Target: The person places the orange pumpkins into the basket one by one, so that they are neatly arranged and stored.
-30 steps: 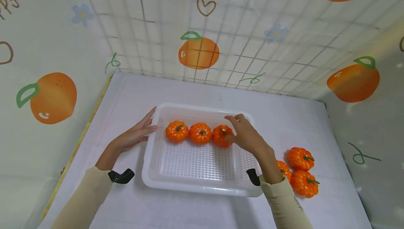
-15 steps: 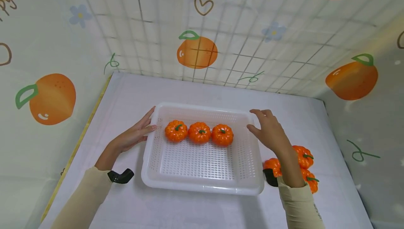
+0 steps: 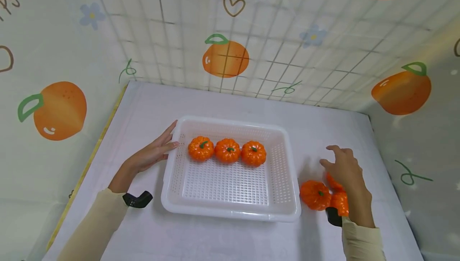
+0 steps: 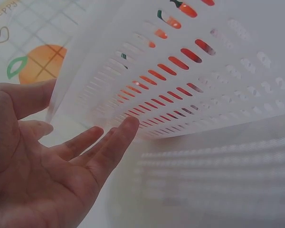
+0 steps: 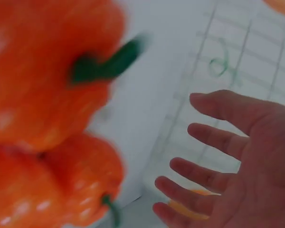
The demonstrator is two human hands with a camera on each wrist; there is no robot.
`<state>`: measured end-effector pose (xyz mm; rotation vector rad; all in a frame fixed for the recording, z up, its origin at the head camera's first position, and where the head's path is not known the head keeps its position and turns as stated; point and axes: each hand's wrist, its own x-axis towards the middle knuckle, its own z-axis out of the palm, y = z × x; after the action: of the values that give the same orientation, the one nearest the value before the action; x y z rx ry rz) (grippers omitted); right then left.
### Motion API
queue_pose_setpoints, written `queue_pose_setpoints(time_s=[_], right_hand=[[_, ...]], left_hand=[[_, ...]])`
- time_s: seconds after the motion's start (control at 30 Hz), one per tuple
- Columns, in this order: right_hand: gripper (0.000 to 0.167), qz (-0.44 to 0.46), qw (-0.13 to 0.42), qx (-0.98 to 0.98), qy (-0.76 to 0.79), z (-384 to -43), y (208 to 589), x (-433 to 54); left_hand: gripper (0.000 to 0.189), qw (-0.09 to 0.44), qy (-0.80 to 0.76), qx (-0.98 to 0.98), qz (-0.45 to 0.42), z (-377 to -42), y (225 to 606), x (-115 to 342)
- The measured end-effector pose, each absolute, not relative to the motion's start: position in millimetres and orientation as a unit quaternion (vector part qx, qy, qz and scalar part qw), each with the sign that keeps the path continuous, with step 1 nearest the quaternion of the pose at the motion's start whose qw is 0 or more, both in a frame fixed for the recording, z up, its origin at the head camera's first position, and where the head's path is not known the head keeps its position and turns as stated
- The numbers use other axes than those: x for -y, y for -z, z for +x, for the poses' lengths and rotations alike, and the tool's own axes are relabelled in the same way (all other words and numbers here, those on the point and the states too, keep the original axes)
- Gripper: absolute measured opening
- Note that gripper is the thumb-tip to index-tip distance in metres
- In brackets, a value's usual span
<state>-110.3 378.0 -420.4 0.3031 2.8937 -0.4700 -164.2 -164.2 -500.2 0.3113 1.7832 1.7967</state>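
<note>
- The pumpkins beside the basket are partly hidden in the head view: one loose pumpkin (image 3: 315, 194) is seen whole, while the others (image 3: 339, 202) are largely covered by the right hand (image 3: 344, 170) and its wrist, so their number cannot be told there.
- In the right wrist view the orange pumpkins (image 5: 47, 71) are shown very close and blurred, cut off by the left edge; only a green stem (image 5: 107, 61) is made out clearly.
- The right hand's grip is spread apart, fingers (image 5: 213, 137) relaxed and holding nothing, held over the loose pumpkins on the worktop (image 3: 223, 105).
- In the left wrist view the basket wall (image 4: 190, 71) fills most of the picture; orange is glimpsed only through its slots.
- The left hand (image 3: 152, 155) is laid with straight fingers (image 4: 115, 142) against the left wall of the white basket (image 3: 230, 209); its grip is apart, nothing clasped.
- Three pumpkins (image 3: 227, 150) are lined up touching in the far half of the basket, the near half being bare mesh.
- The basket wall stands between the loose pumpkins and that row.
- A patterned backdrop (image 3: 225, 59) with printed oranges is raised behind and beside the worktop.
</note>
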Motion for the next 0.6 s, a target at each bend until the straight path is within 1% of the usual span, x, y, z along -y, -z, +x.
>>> queue_pose_setpoints(time_s=[0.07, 0.17, 0.37, 0.5, 0.6], right_hand=[[0.062, 0.127, 0.113, -0.971, 0.166, -105.0, 425.2, -391.2], [0.073, 0.161, 0.142, -0.96, 0.182, -97.1, 432.3, -408.3], [0.096, 0.185, 0.163, -0.948, 0.202, -85.9, 443.8, -429.2], [0.103, 0.194, 0.18, -0.941, 0.211, -83.8, 449.3, -435.7], [0.105, 0.203, 0.191, -0.936, 0.213, -83.5, 453.1, -439.0]], left_hand=[[0.078, 0.291, -0.676, -0.667, 0.117, -164.3, 500.5, 164.4], [0.078, 0.293, -0.677, -0.665, 0.12, -164.6, 500.2, 164.5], [0.078, 0.293, -0.672, -0.67, 0.118, -164.3, 497.9, 164.0], [0.078, 0.293, -0.673, -0.668, 0.123, -163.7, 497.4, 164.0], [0.078, 0.293, -0.674, -0.666, 0.124, -163.2, 497.7, 163.7]])
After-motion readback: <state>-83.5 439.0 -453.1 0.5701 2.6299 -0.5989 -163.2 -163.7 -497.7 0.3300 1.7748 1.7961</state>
